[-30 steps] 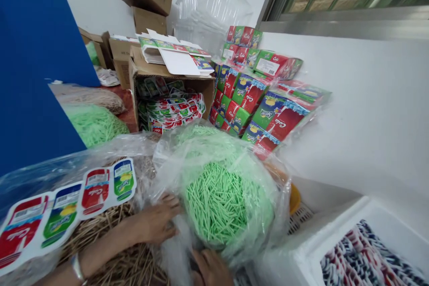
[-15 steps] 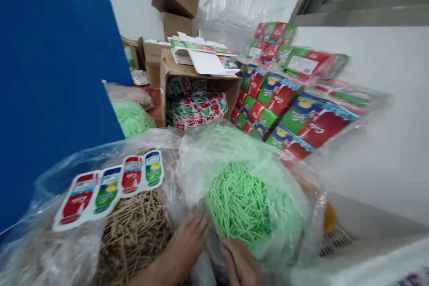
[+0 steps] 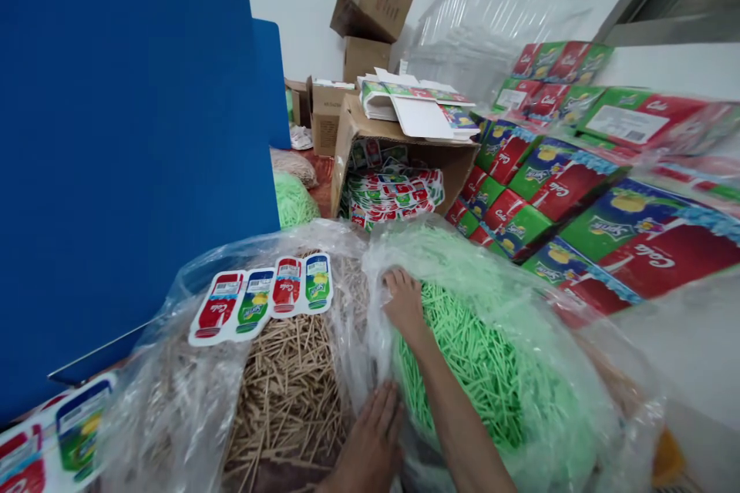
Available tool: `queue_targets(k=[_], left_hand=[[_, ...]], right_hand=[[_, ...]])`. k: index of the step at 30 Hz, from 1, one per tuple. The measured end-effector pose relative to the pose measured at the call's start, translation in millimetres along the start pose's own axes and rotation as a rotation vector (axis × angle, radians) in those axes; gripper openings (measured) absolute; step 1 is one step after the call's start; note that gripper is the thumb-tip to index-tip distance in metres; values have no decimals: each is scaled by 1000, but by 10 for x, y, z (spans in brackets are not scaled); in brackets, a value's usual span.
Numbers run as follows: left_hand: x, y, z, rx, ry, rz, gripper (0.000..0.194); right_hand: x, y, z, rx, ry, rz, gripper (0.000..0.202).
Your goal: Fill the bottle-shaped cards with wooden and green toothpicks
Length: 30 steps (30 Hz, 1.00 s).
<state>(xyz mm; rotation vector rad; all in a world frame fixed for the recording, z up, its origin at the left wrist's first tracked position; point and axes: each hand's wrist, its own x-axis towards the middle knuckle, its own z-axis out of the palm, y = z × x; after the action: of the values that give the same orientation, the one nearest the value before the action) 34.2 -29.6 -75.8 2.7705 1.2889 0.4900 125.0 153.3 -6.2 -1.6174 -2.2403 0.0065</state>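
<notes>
The right hand (image 3: 403, 299) is laid on the inner edge of a clear bag (image 3: 462, 256), its fingers bent over the plastic. Lower down, the left hand (image 3: 378, 425) is set with fingers stretched along the plastic between two bags; whether any is gripped by either hand cannot be told. Green sticks (image 3: 474, 354) are held in the right-hand bag, brown sticks (image 3: 294, 377) in the left-hand bag (image 3: 173, 393), across which a label strip (image 3: 263, 299) is laid. Behind, labels (image 3: 396, 192) are piled inside a carton (image 3: 359, 122).

Reddish floor (image 3: 324, 176); on it, brown bundle (image 3: 294, 166), green bundle (image 3: 294, 200), cardboard box (image 3: 329, 123).
</notes>
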Motion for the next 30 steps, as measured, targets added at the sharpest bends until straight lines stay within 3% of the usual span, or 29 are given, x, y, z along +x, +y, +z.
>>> queue_targets(k=[3,6,7,9,11,13,15,17,19,22,24,26,30], left_hand=[[-90,-16,-66,-21,48,37,36],[-369,-60,-128,-95,224,90,30],[-480,-73,-135,-115,290,-5,35],[-663,-74,-114,-194,355,-405,44],[-741,-21,-36,-334,383,-721,53],[-717,76,90,-523,406,-843,53],[-645,181,232,-712,412,-793,50],[-575,258,355,-806,383,-656,51],[-529,290,438,-732,342,-500,53],[-494,271,505,-425,285,-332,69],[-484,244,543,-280,211,-261,82],[-476,234,597,-214,144,-188,83],[-389,310,755,-180,142,-124,51]], right_hand=[[-125,32,-167,45,34,-40,34],[-494,-56,-399,85,135,-14,35],[-654,-133,-447,96,167,4,35],[-975,-344,-453,211,196,24,33],[-1223,-568,-339,273,178,11,45],[-1343,-710,-156,273,123,51,60],[-1341,-720,24,315,103,137,56],[-1261,-618,156,393,111,210,46],[-1159,-471,234,460,122,246,43],[-1044,-310,279,497,132,259,37],[-1019,-281,260,495,145,258,34],[-1047,-312,183,472,157,242,31],[-1265,-500,-76,383,222,205,32]])
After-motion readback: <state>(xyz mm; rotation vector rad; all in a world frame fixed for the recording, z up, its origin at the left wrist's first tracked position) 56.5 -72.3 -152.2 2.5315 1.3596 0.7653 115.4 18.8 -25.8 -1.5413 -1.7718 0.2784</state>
